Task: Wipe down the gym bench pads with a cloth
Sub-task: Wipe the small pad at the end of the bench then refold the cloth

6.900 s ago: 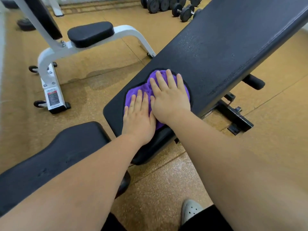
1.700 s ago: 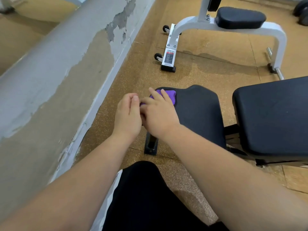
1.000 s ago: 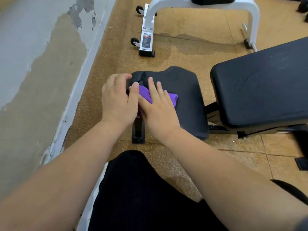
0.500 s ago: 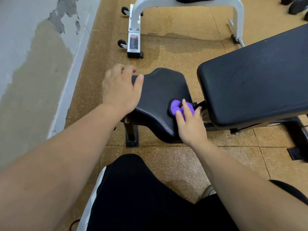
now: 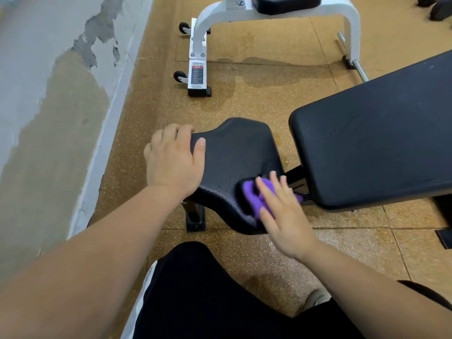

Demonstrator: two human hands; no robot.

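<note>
The black seat pad (image 5: 234, 155) of the gym bench sits in the middle of the view, with the long black back pad (image 5: 374, 143) to its right. My left hand (image 5: 173, 160) grips the seat pad's left edge, fingers curled over the rim and thumb on top. My right hand (image 5: 283, 211) lies flat, fingers straight, pressing a crumpled purple cloth (image 5: 252, 196) against the seat pad's near right corner. Wet streaks show on the pad beside the cloth.
A white-framed bench (image 5: 208, 33) with small wheels stands on the cork-coloured floor beyond. A peeling grey wall (image 5: 49, 94) runs along the left. Dumbbells (image 5: 437, 8) lie at the top right. My black-clad legs (image 5: 208, 297) fill the bottom.
My right hand has slid the cloth a little toward me along the seat pad's right side, and its fingers have spread flatter. My left hand keeps its hold on the left edge.
</note>
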